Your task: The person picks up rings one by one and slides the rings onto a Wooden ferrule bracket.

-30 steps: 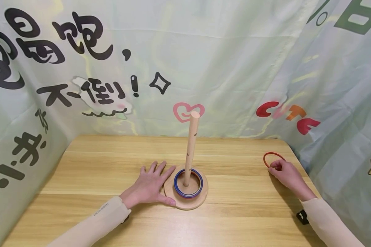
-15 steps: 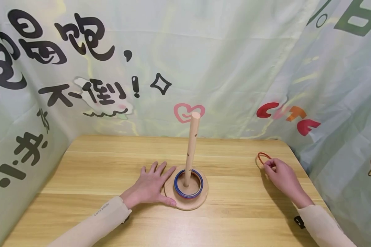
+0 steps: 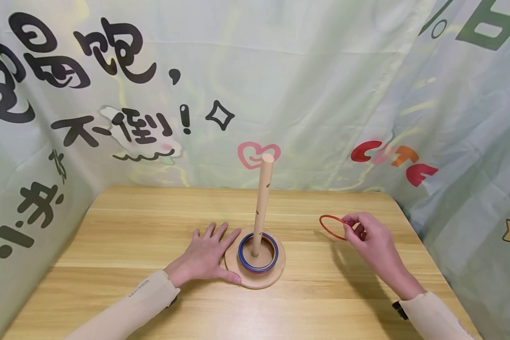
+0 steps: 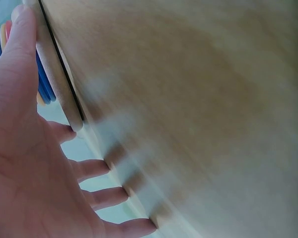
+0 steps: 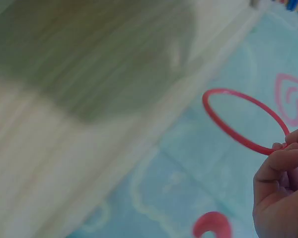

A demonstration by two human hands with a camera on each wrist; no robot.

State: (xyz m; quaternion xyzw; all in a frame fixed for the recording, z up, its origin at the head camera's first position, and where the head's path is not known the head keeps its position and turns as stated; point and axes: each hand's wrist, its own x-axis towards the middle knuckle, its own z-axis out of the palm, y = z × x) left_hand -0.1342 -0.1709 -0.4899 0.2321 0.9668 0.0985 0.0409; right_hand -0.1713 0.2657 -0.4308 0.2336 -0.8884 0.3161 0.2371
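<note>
A round wooden base (image 3: 276,274) with an upright wooden peg (image 3: 263,198) stands mid-table. Several stacked rings (image 3: 241,262), a blue one on top, lie around the foot of the peg; red, blue and yellowish edges show in the left wrist view. My left hand (image 3: 206,259) rests spread at the left side of the base, its thumb and index finger touching the base's edge. Right of the peg, my right hand (image 3: 371,241) pinches a thin red ring (image 3: 323,224) between thumb and fingers, above the table. The right wrist view shows this red ring (image 5: 228,130) whole, tilted.
The wooden tabletop (image 3: 153,208) runs to a printed cloth backdrop (image 3: 314,94) at the back and both sides. Black straps are partly visible at both sleeves, the clearer one a black band (image 3: 400,310) at the right cuff.
My right hand has lifted the red ring and carried it left, from the table's right side toward the peg. The left hand and the base have stayed in place.
</note>
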